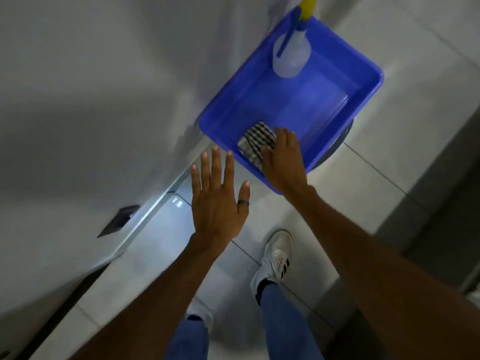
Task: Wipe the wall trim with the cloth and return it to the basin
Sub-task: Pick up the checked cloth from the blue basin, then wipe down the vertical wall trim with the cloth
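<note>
A blue plastic basin (pixel 361 100) stands next to the white wall. In its near corner lies a black-and-white checked cloth (pixel 255 142), crumpled. My right hand (pixel 281 162) reaches over the basin's near rim, fingers and thumb laid on the cloth's right side. My left hand (pixel 217 196) hovers flat in front of the basin with fingers spread, holding nothing; a dark ring sits on its thumb. The wall trim (pixel 145 219) runs diagonally along the foot of the wall, left of my left hand.
A clear spray bottle (pixel 292 51) with a yellow and blue head stands in the basin's far corner. A dark socket plate (pixel 118 220) sits low on the wall. My feet in white shoes (pixel 275 258) stand on pale floor tiles (pixel 363 193).
</note>
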`<state>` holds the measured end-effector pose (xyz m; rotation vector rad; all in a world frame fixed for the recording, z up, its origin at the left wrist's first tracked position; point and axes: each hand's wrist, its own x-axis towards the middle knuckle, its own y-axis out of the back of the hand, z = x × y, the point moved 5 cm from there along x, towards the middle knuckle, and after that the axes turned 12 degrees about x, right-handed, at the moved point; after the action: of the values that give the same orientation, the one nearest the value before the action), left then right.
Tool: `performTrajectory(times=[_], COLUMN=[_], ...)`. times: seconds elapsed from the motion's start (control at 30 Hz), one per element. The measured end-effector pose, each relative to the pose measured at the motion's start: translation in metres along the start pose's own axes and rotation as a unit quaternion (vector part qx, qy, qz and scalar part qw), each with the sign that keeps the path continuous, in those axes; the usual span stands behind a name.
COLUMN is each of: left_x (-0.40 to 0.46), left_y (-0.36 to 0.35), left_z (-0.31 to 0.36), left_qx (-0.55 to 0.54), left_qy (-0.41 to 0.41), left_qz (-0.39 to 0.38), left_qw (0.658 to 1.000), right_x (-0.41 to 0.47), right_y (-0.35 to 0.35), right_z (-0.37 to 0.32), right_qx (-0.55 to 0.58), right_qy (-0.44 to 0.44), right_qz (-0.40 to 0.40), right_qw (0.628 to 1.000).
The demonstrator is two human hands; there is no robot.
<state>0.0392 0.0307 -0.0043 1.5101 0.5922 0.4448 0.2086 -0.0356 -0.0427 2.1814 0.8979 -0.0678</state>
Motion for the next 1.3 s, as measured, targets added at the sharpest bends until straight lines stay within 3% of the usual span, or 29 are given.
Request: performTrajectory(times=[0.23,0.37,0.57,0.73,0.9,1.1,1.2,1.3], left_x=[-0.004,-0.022,-0.059,-0.077,-0.069,0.000,0.031,0.054], left_y=[-0.032,-0.016,-0.007,-0.028,-0.071,-0.134,-0.161,-0.181], left_z=[-0.011,-0.044,-0.096,-0.143,-0.173,-0.168,-0.162,-0.153], left_qx=[0.011,0.033,0.074,0.126,0.146,0.242,0.323,0.404], left_qy=[-0.063,-0.087,-0.121,-0.152,-0.148,-0.222,-0.276,-0.284], left_qz=[-0.026,-0.009,-0.001,0.017,0.094,0.195,0.200,0.202], left_qw=[0.998,0.996,0.990,0.980,0.974,0.924,0.883,0.846], right_x=[0.047,0.045,-0.014,-0.079,-0.102,-0.058,-0.030,-0.011], right_y=[-0.017,-0.008,-0.006,-0.074,-0.192,-0.313,-0.344,-0.366], right_z=[0.026,0.008,-0.067,-0.081,-0.010,0.085,0.105,0.120], right_qx=[-0.147,-0.065,0.100,0.245,0.361,0.420,0.426,0.478], right_qy=[-0.056,-0.104,-0.005,-0.010,-0.119,-0.147,-0.133,-0.138], right_qz=[-0.037,-0.040,0.091,0.147,0.189,0.235,0.245,0.291], right_qw=[0.987,0.992,0.991,0.958,0.906,0.864,0.861,0.817])
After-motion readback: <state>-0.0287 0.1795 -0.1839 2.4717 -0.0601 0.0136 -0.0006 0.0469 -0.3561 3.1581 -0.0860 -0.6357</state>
